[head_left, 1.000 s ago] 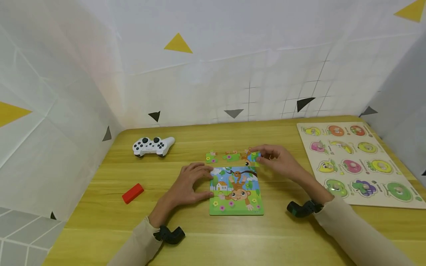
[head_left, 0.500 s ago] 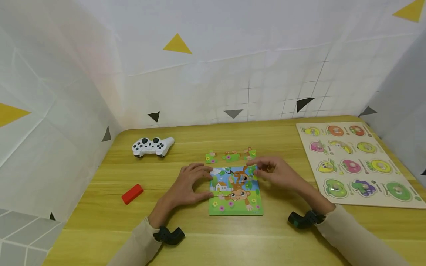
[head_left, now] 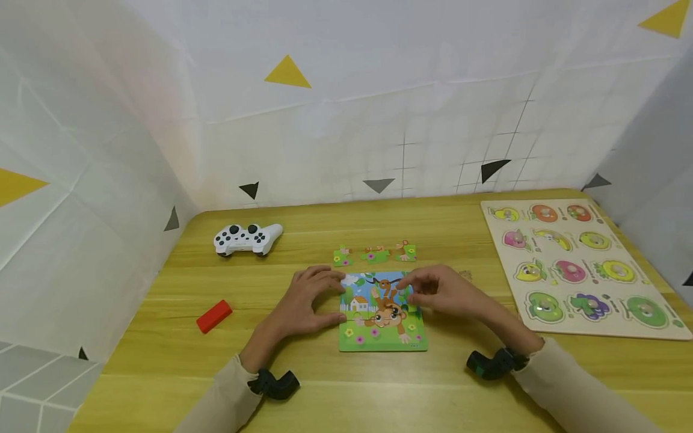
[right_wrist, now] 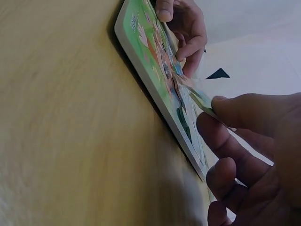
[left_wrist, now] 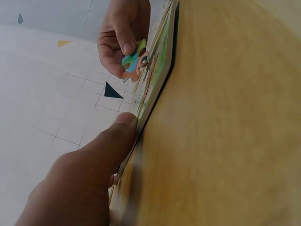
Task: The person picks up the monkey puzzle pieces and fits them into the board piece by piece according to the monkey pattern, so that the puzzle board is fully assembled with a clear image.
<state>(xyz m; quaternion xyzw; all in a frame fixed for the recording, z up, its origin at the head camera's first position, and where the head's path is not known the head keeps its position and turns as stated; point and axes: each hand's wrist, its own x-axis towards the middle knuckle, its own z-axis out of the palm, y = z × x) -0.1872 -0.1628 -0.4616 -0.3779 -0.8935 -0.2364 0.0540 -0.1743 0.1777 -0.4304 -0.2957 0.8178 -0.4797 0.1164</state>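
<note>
A square monkey jigsaw board (head_left: pixel 373 347) lies flat on the table between both hands. My right hand (head_left: pixel 445 291) pinches a puzzle piece (left_wrist: pixel 135 60) between thumb and fingers, tilted over the board's right half. Part of a monkey's face with an eye shows on this piece. My left hand (head_left: pixel 305 302) rests beside the board, its thumb and fingertips touching the left edge, fingers loosely bent. Just behind the board, three loose pieces lie in a row: a left piece (head_left: pixel 341 257), a middle piece (head_left: pixel 376 255) and a right piece (head_left: pixel 406 251).
A white game controller (head_left: pixel 247 239) lies at the back left. Closer to the front on that side is a red block (head_left: pixel 214 316). A wooden fruit peg puzzle (head_left: pixel 582 285) covers the table's right side. Patterned white sheeting (head_left: pixel 325 144) stands behind the table.
My right hand has brought the puzzle piece from behind the board's top right corner toward me, over the board's right half. The left hand stays at the left edge.
</note>
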